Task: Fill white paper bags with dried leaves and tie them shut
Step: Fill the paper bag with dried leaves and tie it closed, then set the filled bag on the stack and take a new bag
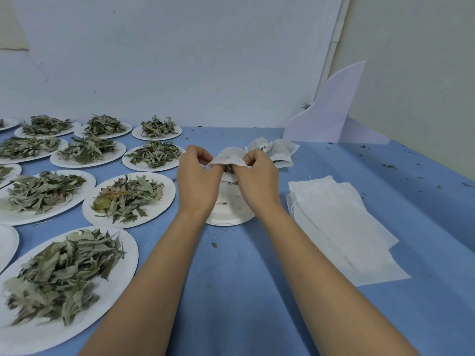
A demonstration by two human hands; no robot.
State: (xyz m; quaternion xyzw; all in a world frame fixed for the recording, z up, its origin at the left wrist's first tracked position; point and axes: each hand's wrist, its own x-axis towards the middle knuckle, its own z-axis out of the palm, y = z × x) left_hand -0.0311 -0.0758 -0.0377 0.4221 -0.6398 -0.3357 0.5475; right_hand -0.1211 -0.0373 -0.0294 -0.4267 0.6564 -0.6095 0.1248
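Observation:
A white paper bag (229, 157) with dried leaves showing at its mouth is held up over a nearly bare white paper plate (230, 210). My left hand (197, 176) pinches the bag's left edge and my right hand (257, 174) pinches its right edge. Just behind my right hand lie filled white bags (279, 150) on the blue table. A stack of flat white bags (339, 227) lies to the right of my right forearm.
Several white plates heaped with dried leaves cover the left of the blue table, the nearest (64, 278) at the front left and another (128, 199) beside my left wrist. A white board (331, 109) leans against the wall at the back right. Leaf crumbs dot the cloth.

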